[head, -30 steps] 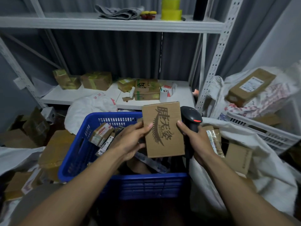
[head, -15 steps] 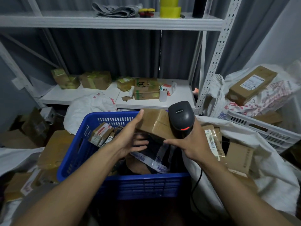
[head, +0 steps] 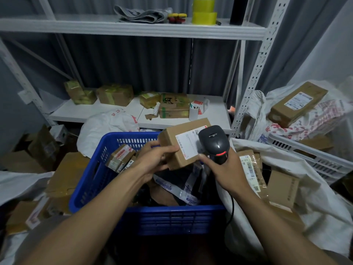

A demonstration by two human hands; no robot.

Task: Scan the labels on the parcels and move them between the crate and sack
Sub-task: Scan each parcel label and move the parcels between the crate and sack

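**Parcel and scanner held together above the blue crate**

The white metal rack (head: 133, 30) fills the back of your view; its posts run out of frame at the top, and the boxes on its lower shelf are dim, with print you cannot read. On your right the white sack (head: 324, 207) lies open. Its far side is cut off by the frame edge, and the taped parcels in its mouth are partly buried in the folds.

In front of you is the blue crate (head: 172, 220). A few small boxes lean in its far-left corner (head: 122, 157). The rest of the inside is dark, and your forearms cover much of it, so only scraps of plastic mailers can be made out.

You hold the brown parcel (head: 172, 138) above the crate's far-right corner, label side up. Your left hand (head: 152, 161) grips its left end, thumb on top and fingers hidden beneath. Your right hand (head: 223, 173) is wrapped round the handle of the black scanner (head: 214, 144), with one fingertip touching the parcel's near edge. The scanner's head sits over the right part of the white label (head: 186, 144), hiding it. The visible print is too fine to read. The scanner's cable (head: 232, 207) drops behind your right wrist.
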